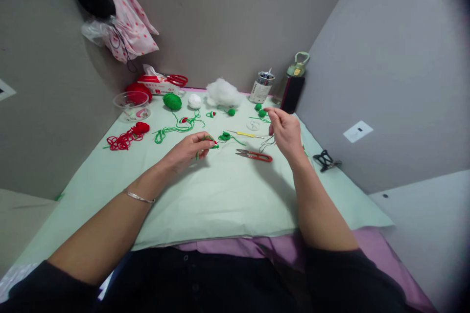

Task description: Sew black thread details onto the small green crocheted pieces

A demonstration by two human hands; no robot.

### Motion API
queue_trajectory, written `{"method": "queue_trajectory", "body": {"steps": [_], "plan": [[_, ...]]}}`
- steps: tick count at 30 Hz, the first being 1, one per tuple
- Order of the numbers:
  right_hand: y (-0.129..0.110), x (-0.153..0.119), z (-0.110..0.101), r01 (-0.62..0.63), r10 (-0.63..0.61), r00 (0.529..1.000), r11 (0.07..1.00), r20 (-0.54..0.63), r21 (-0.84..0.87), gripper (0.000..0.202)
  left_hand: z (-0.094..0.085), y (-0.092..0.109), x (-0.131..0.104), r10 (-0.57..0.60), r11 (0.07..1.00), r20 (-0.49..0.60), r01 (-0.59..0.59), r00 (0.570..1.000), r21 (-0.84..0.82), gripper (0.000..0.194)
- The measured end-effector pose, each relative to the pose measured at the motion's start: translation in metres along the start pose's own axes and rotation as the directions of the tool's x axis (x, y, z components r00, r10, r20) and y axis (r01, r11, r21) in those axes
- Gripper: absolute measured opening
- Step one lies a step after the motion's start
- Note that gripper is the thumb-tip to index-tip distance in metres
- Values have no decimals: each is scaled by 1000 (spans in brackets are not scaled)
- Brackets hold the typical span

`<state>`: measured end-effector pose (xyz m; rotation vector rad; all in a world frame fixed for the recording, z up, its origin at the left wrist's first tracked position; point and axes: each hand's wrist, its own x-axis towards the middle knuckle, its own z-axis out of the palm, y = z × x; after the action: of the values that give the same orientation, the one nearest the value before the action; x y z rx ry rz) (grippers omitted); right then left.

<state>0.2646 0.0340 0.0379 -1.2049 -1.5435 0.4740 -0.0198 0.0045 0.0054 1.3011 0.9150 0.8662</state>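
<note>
My left hand (194, 146) pinches a small red, white and green crocheted piece (216, 145), with green yarn looped around its fingers. Raised to the right, my right hand (284, 129) has thumb and forefinger pressed together; what sits between them is too small to make out. Beneath it a thin dark thread (267, 143) lies in loops on the cloth. Between the hands are a green yarn coil (224, 136), a yellow-handled crochet hook (246, 134) and red thread snips (255, 156). Small green crocheted balls (261, 112) lie just behind my right fingertips.
Green (172, 101) and white yarn balls (194, 101), stuffing (223, 93), a plastic tub (132, 106) and a tissue box (157, 84) line the back. Red yarn (127, 138) lies left. A pen can (262, 87), bottle (298, 66), phone (293, 94) and black claw clip (326, 161) stand right.
</note>
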Motion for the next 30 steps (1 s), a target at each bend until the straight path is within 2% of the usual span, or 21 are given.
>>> {"method": "queue_trajectory", "body": {"steps": [2,3,6,8,13,17,21,26,30], "plan": [[-6,-3,4,-75,63,988,994,143,83,31,0,-4,2,-1,1000,-13,1,1000,-16,23],[-10,-6,7,-129,95,967,983,235,134,31,0,-6,3,1,1000,-16,-2,1000,-28,24],[-25,-18,21,-241,112,869,947,481,214,30,2,-8,4,19,999,-33,-20,999,-40,26],[-34,-28,32,-252,90,824,942,559,220,29,3,-8,3,31,999,-48,-32,998,-35,27],[-39,-49,55,-196,64,811,966,581,167,22,5,-5,1,52,998,-78,-54,996,-29,26],[-33,-55,64,-44,37,854,999,518,2,24,5,-6,1,61,998,-71,-63,996,-25,26],[-28,-56,68,23,9,880,998,474,-61,22,5,-6,1,67,998,-68,-68,995,-14,26],[-30,-56,68,52,11,879,992,477,-119,18,6,-6,1,65,998,-69,-65,996,-3,26],[-35,-56,67,54,29,871,987,491,-153,16,6,-6,1,85,994,-75,-79,994,70,24]]}}
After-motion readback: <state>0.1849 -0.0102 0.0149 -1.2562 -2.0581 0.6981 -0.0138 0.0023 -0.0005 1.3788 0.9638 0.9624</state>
